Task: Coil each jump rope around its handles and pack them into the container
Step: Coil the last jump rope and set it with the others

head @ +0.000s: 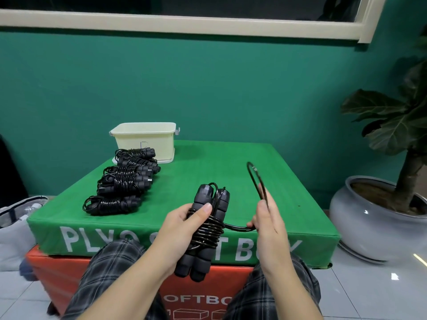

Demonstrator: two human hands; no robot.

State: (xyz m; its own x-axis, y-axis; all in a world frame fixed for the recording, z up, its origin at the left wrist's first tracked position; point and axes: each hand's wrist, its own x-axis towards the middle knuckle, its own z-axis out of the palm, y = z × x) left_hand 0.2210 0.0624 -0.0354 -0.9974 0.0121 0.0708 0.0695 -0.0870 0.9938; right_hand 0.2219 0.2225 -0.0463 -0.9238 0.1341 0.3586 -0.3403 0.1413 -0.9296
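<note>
Above green box [208,162], left hand [182,227] grips near-upright handles [208,218]; right hand [268,218] pinches rope loop [256,179].

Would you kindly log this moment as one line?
left hand: holds handles | right hand: pinches rope loop | container: no bundles visible inside

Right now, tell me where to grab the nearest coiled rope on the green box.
Grip the nearest coiled rope across its wrapped middle, coming from above. It lies flat on the green box, handles side by side, cord binding them; loose loops at its left end would slip.
</note>
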